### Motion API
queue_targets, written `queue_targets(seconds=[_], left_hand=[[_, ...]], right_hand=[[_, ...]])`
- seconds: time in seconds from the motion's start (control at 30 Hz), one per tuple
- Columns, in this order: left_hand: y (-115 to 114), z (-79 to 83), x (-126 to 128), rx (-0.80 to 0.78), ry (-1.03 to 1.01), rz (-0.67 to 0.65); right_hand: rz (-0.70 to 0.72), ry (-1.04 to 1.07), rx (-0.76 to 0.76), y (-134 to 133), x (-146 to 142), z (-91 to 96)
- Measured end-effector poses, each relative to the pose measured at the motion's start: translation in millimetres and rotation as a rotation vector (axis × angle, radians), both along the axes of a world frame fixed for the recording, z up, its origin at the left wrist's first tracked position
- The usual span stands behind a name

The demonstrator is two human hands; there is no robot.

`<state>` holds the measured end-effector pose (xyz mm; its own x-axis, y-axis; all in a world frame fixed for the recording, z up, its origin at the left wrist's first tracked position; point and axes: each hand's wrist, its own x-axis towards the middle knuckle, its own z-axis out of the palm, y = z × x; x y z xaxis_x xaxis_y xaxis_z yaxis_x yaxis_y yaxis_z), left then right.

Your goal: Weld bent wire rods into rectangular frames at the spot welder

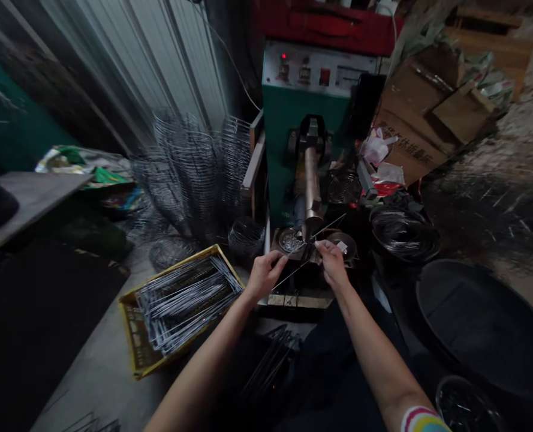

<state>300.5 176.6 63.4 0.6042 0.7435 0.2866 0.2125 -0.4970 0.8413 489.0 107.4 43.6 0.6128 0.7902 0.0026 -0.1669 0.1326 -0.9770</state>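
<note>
Both hands are in front of the electrodes of a green spot welder (309, 219). In a pinch, my right hand (332, 262) holds a thin bent wire piece (293, 276), whose straight lengths run diagonally under the electrode tip. My left hand (266, 273) is closed too, thumb and forefinger pressed together at the wire's left side; the exact contact is too small to see. Just beyond the left fingertips lies a round dish (290, 240) of small shiny metal bits. Behind my right hand is a second dish (342, 245) with a small pale piece in it.
To the left, a yellow crate (129, 327) holds many bent wire frames (185, 297). Stacked wire baskets (189, 162) stand behind it. Wire coils (403, 234) and a large black round tub (482, 324) are on the right, a cardboard box (423, 132) behind.
</note>
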Motion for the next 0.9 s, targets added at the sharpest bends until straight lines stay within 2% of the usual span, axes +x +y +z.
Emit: queue_targets(seconds=[0.17, 0.3, 0.43, 0.57, 0.67, 0.77, 0.83, 0.9], left_hand=[[6, 0.7, -2, -0.096, -0.002, -0.044], [8, 3.3, -2, -0.103, -0.032, -0.053], [3, 7.8, -4, -0.032, -0.043, -0.087], [-17, 15.3, -19, 0.046, 0.027, -0.125], [-36, 26.8, -51, 0.037, 0.051, -0.135], [-51, 44.6, -100, 0.034, 0.064, -0.097], [-58, 58.6, -138, 0.027, 0.048, 0.004], [-66, 72.5, -176, -0.005, -0.055, 0.181]], right_hand=[[0.025, -0.016, -0.077, -13, 2, 5.0], [0.056, -0.160, -0.199, -57, 10, 6.2], [0.048, -0.542, -0.361, -119, 29, 3.2], [-0.015, -0.969, -0.560, -174, 53, -5.8], [-0.084, -1.149, -0.664, -204, 64, -16.9], [-0.151, -1.241, -0.663, -221, 67, -27.7], [-0.178, -1.288, -0.701, -226, 67, -32.7], [-0.185, -1.325, -0.765, -230, 68, -36.0]])
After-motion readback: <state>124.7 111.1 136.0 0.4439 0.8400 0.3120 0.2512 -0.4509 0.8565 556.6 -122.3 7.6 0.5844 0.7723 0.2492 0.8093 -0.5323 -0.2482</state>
